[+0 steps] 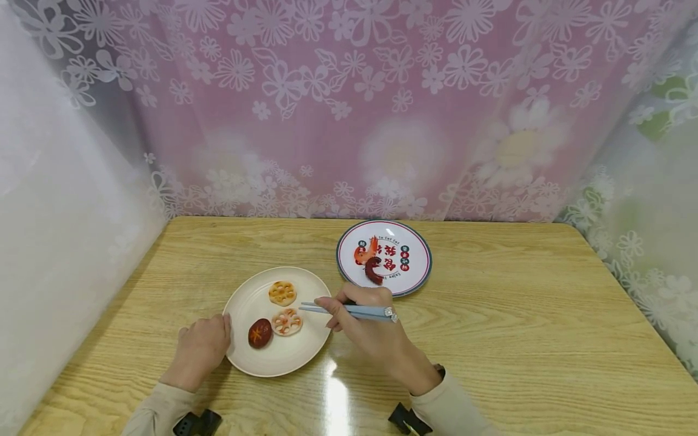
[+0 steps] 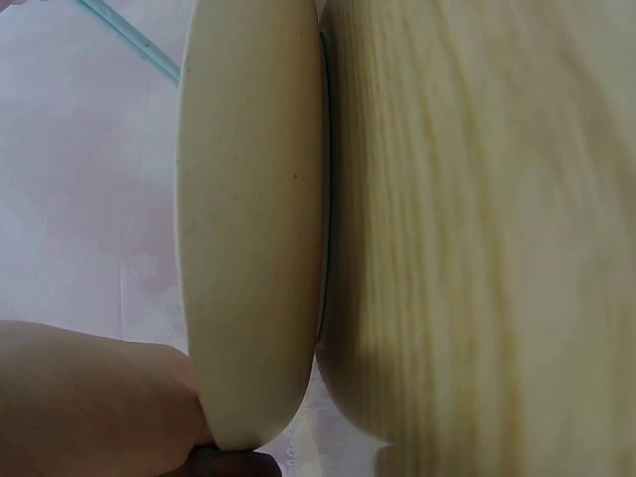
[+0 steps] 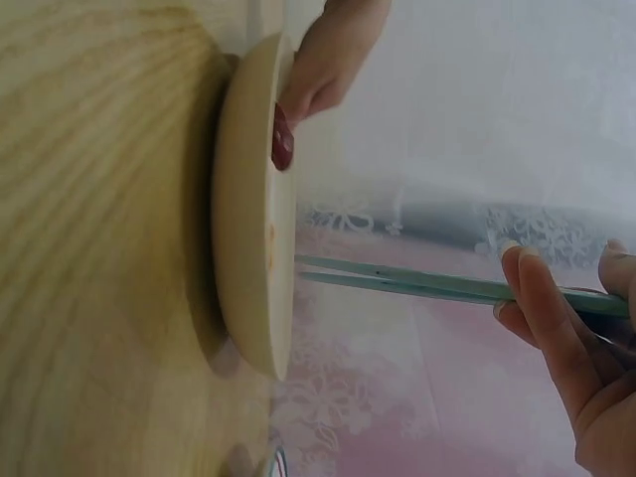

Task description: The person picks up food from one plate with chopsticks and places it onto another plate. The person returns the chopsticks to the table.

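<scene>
My right hand (image 1: 362, 318) holds a pair of pale blue chopsticks (image 1: 354, 310), whose tips are over the right part of a cream plate (image 1: 245, 360). The tips lie close together with no food between them. My left hand (image 1: 204, 348) pinches the plate's left rim; in the left wrist view, a finger (image 2: 234, 462) shows below the rim. On this plate lie a browned lotus root slice (image 1: 282, 293), a paler lotus root slice (image 1: 286, 322) and a dark brown mushroom cap (image 1: 260, 333) with a cross-cut top. The paler slice is right beside the mushroom.
Behind and to the right stands a white plate (image 1: 417, 266) with a dark rim and red printed characters. It bears a shrimp (image 1: 364, 254) and a dark red curled piece (image 1: 373, 270). A wooden table (image 1: 518, 315) carries everything, with a pink floral curtain (image 1: 338, 121) behind it.
</scene>
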`<state>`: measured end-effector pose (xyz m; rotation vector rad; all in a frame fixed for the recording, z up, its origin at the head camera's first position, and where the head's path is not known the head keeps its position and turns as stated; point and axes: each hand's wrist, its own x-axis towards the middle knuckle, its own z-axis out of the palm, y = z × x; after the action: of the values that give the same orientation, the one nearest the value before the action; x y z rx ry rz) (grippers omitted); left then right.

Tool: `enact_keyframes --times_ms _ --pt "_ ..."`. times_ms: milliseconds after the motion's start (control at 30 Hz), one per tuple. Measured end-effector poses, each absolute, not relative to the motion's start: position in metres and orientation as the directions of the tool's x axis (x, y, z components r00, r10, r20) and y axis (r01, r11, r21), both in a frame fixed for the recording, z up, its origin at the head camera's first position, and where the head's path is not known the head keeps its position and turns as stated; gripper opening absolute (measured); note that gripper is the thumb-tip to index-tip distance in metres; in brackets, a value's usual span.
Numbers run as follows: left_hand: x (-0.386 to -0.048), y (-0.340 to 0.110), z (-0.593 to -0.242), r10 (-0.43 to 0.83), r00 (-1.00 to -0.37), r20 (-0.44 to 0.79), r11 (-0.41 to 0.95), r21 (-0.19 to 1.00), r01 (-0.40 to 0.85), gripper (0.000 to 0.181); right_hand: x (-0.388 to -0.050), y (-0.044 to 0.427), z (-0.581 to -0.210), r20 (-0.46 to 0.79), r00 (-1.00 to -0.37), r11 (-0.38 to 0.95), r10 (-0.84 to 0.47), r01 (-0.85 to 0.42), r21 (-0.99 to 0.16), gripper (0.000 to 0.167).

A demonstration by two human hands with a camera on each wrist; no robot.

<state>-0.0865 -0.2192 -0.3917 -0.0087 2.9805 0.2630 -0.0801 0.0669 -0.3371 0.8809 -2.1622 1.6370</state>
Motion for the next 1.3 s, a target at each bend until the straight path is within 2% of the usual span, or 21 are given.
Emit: enact_keyframes --times_ms 133,500,833,1000,1133,1300 --pt "-0.087 -0.219 -0.392 0.008 -0.989 -0.148 0.985 0.172 -0.018 0.035 -0.086 0.079 -0.330 0.518 -0.820 0.128 -0.243 -0.557 -0.821 0.019" --pt "-0.082 -0.222 -0.396 0.023 -0.996 -0.089 0.971 0.238 0.002 0.036 -0.099 0.109 -0.319 0.449 -0.890 0.188 -0.082 -0.456 -0.870 0.019" --pt "-0.077 -0.226 -0.400 0.026 -0.997 -0.077 0.933 0.360 -0.004 0.039 -0.106 0.129 -0.314 0.291 -0.956 0.332 -0.034 -0.286 -0.899 0.033" --pt "-0.075 -0.227 -0.402 0.023 -0.998 -0.061 0.919 0.394 -0.003 0.037 -0.108 0.136 -0.314 0.295 -0.955 0.394 -0.010 -0.275 -0.877 0.032" --pt "-0.073 -0.227 -0.402 0.022 -0.998 -0.053 0.916 0.401 -0.001 0.035 -0.109 0.138 -0.315 0.335 -0.942 0.380 0.012 -0.306 -0.873 0.029" --pt "-0.073 -0.226 -0.401 0.023 -0.998 -0.055 0.914 0.407 -0.002 0.036 -0.110 0.140 -0.316 0.319 -0.947 0.387 0.033 -0.283 -0.878 0.029"
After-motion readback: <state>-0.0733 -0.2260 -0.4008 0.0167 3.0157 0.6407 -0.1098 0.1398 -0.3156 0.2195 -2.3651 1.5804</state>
